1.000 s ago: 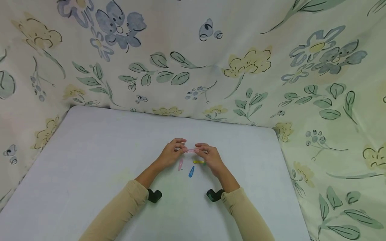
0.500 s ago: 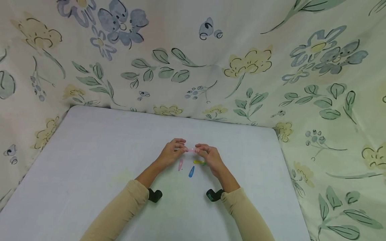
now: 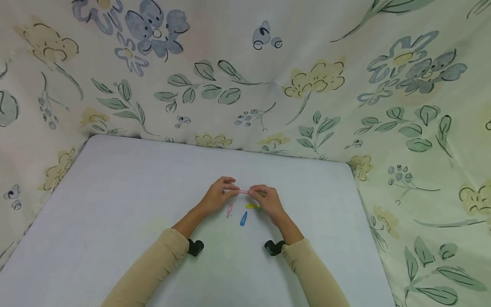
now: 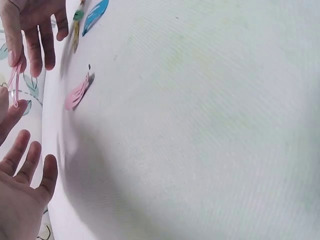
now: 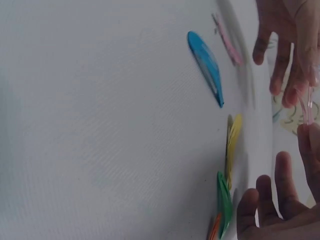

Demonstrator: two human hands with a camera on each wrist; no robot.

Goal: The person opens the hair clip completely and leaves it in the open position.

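Observation:
A pink snap hair clip (image 3: 244, 192) is stretched between my two hands over the table, its thin strips spread apart in the left wrist view. My left hand (image 3: 219, 196) pinches one end with thumb and index finger. At the other end, the thumb and index finger of my right hand (image 3: 269, 204) pinch it. The remaining fingers of both hands are spread away from it. Below the hands lie a second pink clip (image 3: 229, 210), a blue clip (image 3: 243, 218) and a yellow clip (image 3: 252, 206). A green clip (image 5: 225, 205) lies beside the yellow one, mostly hidden by my right hand in the head view.
An orange clip (image 5: 214, 227) shows partly at the bottom of the right wrist view. The white table (image 3: 115, 204) has its far edge against a hanging floral cloth (image 3: 245, 85). Black wrist cameras (image 3: 196, 247) stick out inward from both sleeves.
Both hands keep hold of the pink hair clip at nearly the same spot. The left fingertips have shifted slightly to the right.

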